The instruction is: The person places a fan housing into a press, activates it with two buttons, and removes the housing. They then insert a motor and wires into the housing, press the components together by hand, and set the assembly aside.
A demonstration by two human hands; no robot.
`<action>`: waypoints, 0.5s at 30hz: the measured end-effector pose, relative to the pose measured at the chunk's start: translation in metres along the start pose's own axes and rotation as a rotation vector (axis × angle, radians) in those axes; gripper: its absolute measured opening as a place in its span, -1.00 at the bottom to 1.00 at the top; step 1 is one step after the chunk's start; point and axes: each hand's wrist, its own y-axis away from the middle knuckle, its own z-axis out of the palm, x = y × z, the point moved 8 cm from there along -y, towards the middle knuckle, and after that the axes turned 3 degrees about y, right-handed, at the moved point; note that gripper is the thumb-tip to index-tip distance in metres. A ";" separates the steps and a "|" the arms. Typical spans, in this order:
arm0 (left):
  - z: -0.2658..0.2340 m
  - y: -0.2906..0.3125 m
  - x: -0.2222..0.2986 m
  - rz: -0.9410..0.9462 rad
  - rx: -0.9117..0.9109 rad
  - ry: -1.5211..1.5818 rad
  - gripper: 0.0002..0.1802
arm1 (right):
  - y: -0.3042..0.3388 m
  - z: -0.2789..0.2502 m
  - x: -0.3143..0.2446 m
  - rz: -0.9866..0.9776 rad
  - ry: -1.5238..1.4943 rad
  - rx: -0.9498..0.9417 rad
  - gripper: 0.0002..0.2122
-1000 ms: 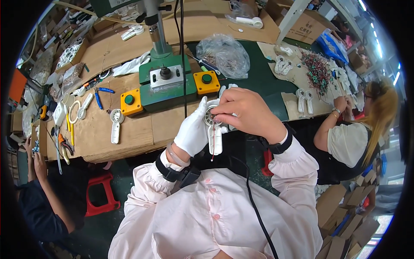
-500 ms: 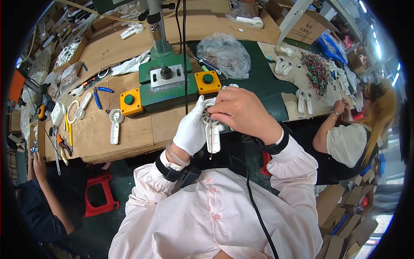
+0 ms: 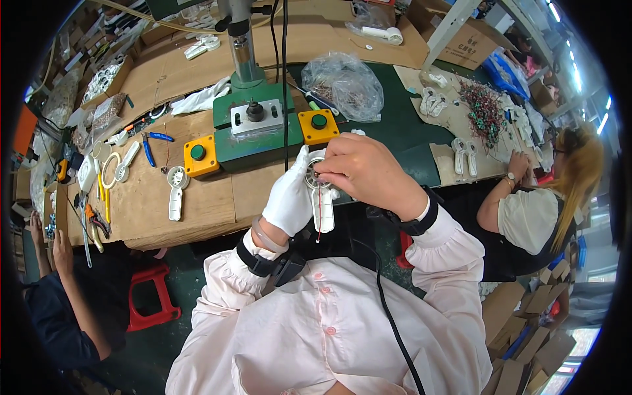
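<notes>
My left hand [image 3: 288, 199], in a white glove, is closed around the side of a white plastic fan housing [image 3: 323, 212]. The housing has a round slotted head and a handle that points toward me. Bare fingertips of my right hand [image 3: 374, 172] pinch at the middle of that round head. From under them a thin red wire [image 3: 320, 220] hangs along the handle and past its end. Whatever small part sits between those fingertips is mostly hidden. A similar white housing [image 3: 176, 197] lies on the bench to the left.
Beyond my hands stands a green bench press [image 3: 253, 141] between two yellow button boxes [image 3: 201, 156]. Blue-handled pliers [image 3: 150, 150] lie left, a clear plastic bag [image 3: 345, 85] behind. At right are a pile of wired parts [image 3: 484, 115] and a co-worker [image 3: 526, 217]; another person's arm [image 3: 79, 289] is at left.
My right fingers have shifted slightly at the round head, and the housing and wire have moved a little left. The right co-worker's hands have moved; a second hand shows at left.
</notes>
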 end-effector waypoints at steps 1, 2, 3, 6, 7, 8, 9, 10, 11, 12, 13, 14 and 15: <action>0.000 0.000 0.000 0.002 -0.017 0.000 -0.52 | -0.001 0.000 -0.001 -0.010 0.000 -0.007 -0.87; 0.000 0.000 0.000 0.003 -0.033 -0.001 -0.52 | -0.001 0.001 -0.001 -0.011 0.000 -0.007 -0.87; -0.001 -0.001 0.000 0.004 -0.034 -0.001 -0.52 | -0.001 0.001 -0.001 -0.013 0.002 -0.007 -0.87; -0.004 -0.002 0.000 0.001 -0.025 -0.006 -0.51 | -0.001 0.002 -0.002 -0.017 0.005 -0.007 -0.87; -0.004 -0.002 0.000 0.000 -0.025 -0.006 -0.51 | -0.001 0.003 -0.001 -0.015 0.004 -0.009 -0.87; -0.003 -0.002 0.000 0.000 -0.034 -0.003 -0.51 | -0.002 0.003 -0.001 -0.015 0.004 -0.010 -0.87; -0.002 -0.002 0.001 -0.001 -0.043 0.000 -0.50 | -0.002 0.003 0.000 -0.014 0.004 -0.012 -0.87; -0.001 -0.002 0.001 -0.002 -0.053 0.003 -0.50 | -0.002 0.003 0.001 -0.015 0.004 -0.011 -0.87; 0.000 -0.002 0.002 -0.001 -0.053 0.003 -0.50 | -0.001 0.002 0.003 -0.004 -0.023 -0.011 -0.87; 0.002 -0.002 0.002 -0.006 -0.051 0.001 -0.50 | -0.001 0.002 0.005 0.007 -0.051 -0.011 -0.86; 0.002 -0.001 0.003 -0.008 -0.048 -0.001 -0.50 | -0.001 0.002 0.008 0.014 -0.080 -0.011 -0.85; 0.003 0.000 0.004 -0.009 -0.045 -0.003 -0.50 | 0.000 0.002 0.009 0.008 -0.081 -0.011 -0.85; 0.002 0.000 0.006 -0.003 -0.044 -0.004 -0.50 | 0.001 -0.001 0.012 0.021 -0.114 0.017 -0.81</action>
